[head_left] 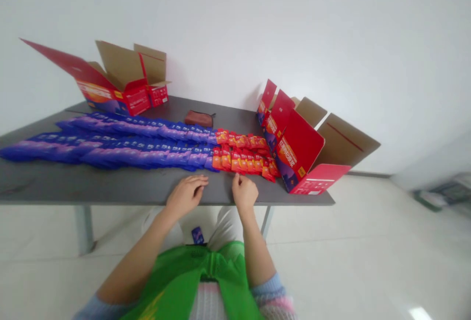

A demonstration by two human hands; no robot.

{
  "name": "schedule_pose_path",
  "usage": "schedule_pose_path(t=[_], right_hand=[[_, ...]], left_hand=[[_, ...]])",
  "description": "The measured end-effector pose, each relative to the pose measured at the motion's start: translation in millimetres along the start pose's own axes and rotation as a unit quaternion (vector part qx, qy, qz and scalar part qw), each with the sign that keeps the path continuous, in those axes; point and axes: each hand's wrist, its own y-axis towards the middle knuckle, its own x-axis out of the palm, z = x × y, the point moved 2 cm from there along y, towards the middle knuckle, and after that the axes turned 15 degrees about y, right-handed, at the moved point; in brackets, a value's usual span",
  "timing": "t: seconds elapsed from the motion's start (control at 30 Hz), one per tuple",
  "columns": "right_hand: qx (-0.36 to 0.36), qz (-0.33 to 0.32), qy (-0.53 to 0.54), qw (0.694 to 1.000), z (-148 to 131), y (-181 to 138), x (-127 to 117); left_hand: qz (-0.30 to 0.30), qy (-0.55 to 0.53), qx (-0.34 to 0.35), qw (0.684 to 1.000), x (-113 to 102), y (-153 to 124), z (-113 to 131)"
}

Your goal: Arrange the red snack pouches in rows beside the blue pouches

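My left hand (187,195) rests on the front part of the grey table, its fingers loosely bent and the thumb apart from them. No object shows in it. To its right, my right hand (245,192) is curled into a fist on the tabletop, just in front of the red packets, with nothing seen sticking out of it. Two long rows of overlapping sachets lie beyond both hands. Blue-purple sachets (136,150) fill the left and middle, and red-orange sachets (241,160) make up the right end.
Opened red cartons (138,100) stand at the back left of the table (121,185). More open red cartons (300,150) line the right end, touching or close to the red sachets. A brown pouch (198,118) lies behind the rows. One blue packet (197,235) is below the table edge.
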Motion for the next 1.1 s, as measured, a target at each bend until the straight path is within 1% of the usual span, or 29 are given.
schedule_pose_path(t=[0.2, 0.43, 0.6, 0.67, 0.73, 0.8, 0.83, 0.87, 0.93, 0.97, 1.0, 1.03, 1.1], right_hand=[[0.000, 0.006, -0.010, 1.000, 5, 0, -1], [0.009, 0.018, 0.003, 1.000, 8, -2, 2], [-0.007, 0.019, 0.009, 1.000, 9, -4, 0], [-0.009, 0.004, -0.005, 1.000, 8, -4, 2], [-0.009, -0.026, -0.036, 0.999, 6, -2, 4], [-0.016, -0.069, -0.079, 0.994, 1, 4, 3], [-0.024, -0.101, -0.099, 0.990, -4, 9, -1], [-0.036, -0.127, -0.118, 0.984, -10, 14, -9], [-0.081, -0.221, -0.127, 0.964, -27, 25, -36], [-0.106, -0.219, -0.129, 0.961, -38, 32, -57], [-0.132, -0.180, -0.129, 0.966, -49, 39, -81], [-0.151, -0.121, -0.115, 0.974, -59, 46, -106], [-0.147, 0.002, -0.066, 0.987, -73, 61, -148]], left_hand=[[-0.006, 0.026, -0.030, 0.999, -1, 0, 2], [-0.030, 0.027, -0.014, 0.999, -5, -2, 0], [-0.032, 0.031, -0.009, 0.999, -5, -2, -3], [-0.033, 0.027, -0.006, 0.999, -5, -2, -2], [-0.037, 0.022, -0.005, 0.999, -6, -2, -2], [-0.040, 0.023, -0.005, 0.999, -6, -2, -2], [-0.043, 0.024, -0.003, 0.999, -6, -2, -3], [-0.046, 0.027, -0.002, 0.999, -6, -2, -3], [-0.055, 0.032, 0.003, 0.998, -7, -2, -4], [-0.060, 0.037, 0.005, 0.998, -7, -2, -3], [-0.065, 0.043, 0.007, 0.997, -8, -3, -1], [-0.068, 0.054, 0.011, 0.996, -9, -4, 2], [-0.069, 0.088, 0.028, 0.993, -12, -7, 9]])
